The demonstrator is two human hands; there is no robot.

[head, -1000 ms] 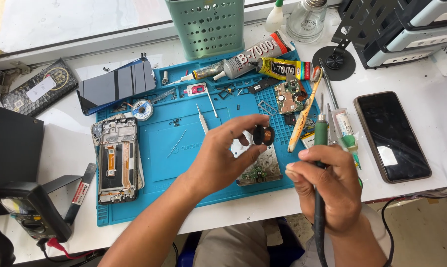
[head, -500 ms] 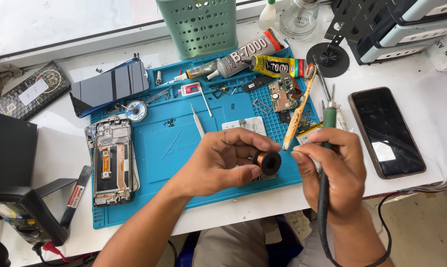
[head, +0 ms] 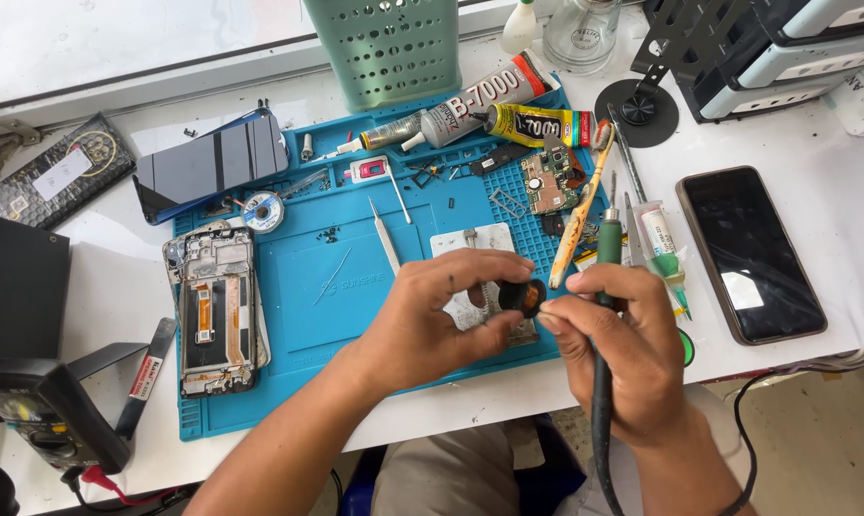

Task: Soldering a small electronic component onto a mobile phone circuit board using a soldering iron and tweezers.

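Observation:
My left hand (head: 441, 320) holds a small round black spool (head: 524, 296) with a copper-coloured core, pinched between thumb and fingers over the blue work mat (head: 308, 296). My right hand (head: 623, 349) grips a green-and-black soldering iron (head: 607, 248) upright, its cable running down past my wrist, while its fingertips touch the spool. Both hands meet above a small metal plate (head: 470, 241) on the mat. Part of the plate is hidden by my fingers.
An opened phone frame (head: 212, 315) lies at the mat's left. Tweezers (head: 386, 237), glue tubes (head: 470, 107), a small circuit board (head: 546, 182) and a brush (head: 585, 205) crowd the mat's back. A black phone (head: 749, 250) lies right; a multimeter (head: 45, 413) sits left.
Both hands have come together: the left hand brought the spool lower and toward the right hand, whose fingertips now touch it. The view shifted slightly.

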